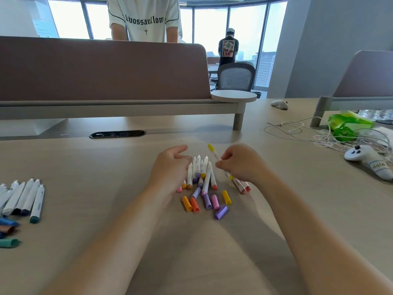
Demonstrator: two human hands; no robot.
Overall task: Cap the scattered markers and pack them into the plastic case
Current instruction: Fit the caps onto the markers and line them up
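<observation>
The right hand [240,165] pinches the yellow marker [215,153], angled toward 11 o'clock, probably for capping. The left hand [170,167] hovers relaxed beside the marker pile [202,173], loose caps [205,202] at its 6 o'clock (case out of sight).

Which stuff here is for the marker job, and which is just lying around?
For the job: yellow marker in the right hand; marker pile; loose caps; left markers; left caps.

Just lying about: controller; cables; green packet.
</observation>
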